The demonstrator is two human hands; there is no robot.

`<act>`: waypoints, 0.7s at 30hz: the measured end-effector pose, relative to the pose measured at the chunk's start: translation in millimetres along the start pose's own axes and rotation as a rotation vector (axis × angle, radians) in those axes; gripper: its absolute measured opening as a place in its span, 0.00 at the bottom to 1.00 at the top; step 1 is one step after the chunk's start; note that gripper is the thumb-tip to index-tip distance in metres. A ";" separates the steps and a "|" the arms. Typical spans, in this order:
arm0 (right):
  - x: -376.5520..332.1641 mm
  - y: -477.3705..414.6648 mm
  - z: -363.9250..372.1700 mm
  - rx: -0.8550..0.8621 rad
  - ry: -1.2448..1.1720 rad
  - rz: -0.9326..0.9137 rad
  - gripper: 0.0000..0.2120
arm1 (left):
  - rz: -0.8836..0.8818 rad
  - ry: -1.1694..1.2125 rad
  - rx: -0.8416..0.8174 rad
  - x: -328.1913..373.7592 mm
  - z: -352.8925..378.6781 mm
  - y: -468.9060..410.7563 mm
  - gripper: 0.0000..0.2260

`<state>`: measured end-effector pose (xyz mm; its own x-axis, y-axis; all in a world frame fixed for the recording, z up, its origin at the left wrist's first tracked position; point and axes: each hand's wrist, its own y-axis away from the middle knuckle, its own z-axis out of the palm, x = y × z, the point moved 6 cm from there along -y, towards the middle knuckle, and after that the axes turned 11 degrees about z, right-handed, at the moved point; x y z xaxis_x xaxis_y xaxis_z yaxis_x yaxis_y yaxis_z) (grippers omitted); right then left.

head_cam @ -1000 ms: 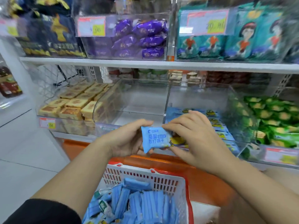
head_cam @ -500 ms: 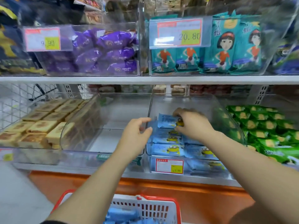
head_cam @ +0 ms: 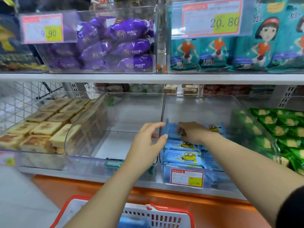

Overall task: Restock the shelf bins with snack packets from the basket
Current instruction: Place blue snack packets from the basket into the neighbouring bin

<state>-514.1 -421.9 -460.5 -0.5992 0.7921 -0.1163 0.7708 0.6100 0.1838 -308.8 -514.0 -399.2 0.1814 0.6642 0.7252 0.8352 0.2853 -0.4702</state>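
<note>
Right grip [head_cam: 194, 133] does the placing: its curled fingertips pinch a blue packet [head_cam: 171, 130] and lay it flat toward the back of the clear bin [head_cam: 205, 102], behind the rows already lying there, so the stock fills front to back with labels up. My left grip [head_cam: 146, 145] is open, fingers spread, holding nothing. It hovers at the bin's left wall, ready, I judge, to square the packet. Below the bin's front, the basket [head_cam: 171, 209] holds spare packets [head_cam: 131, 223], so plenty remains.
</note>
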 end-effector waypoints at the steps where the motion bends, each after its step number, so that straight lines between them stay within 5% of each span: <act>1: -0.7 0.2 -1.1 -0.027 -0.002 -0.014 0.09 | 0.002 0.005 0.002 -1.1 -0.2 0.1 0.15; 12: -15.1 10.2 0.4 -0.052 0.204 -0.013 0.29 | -0.002 0.032 0.022 -3.7 1.7 3.7 0.15; 17: -9.6 19.1 -2.6 -0.045 0.102 -0.046 0.26 | -0.008 0.010 -0.009 -2.1 1.7 0.3 0.16; 21: -11.0 60.2 -31.0 0.175 -0.175 -0.091 0.21 | 0.011 -0.057 -0.068 5.1 -1.9 -2.9 0.18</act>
<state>-467.8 -394.5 -417.9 -0.6332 0.7159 -0.2943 0.7500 0.6614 -0.0048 -309.3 -512.8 -393.2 0.1627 0.7056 0.6896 0.8670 0.2313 -0.4413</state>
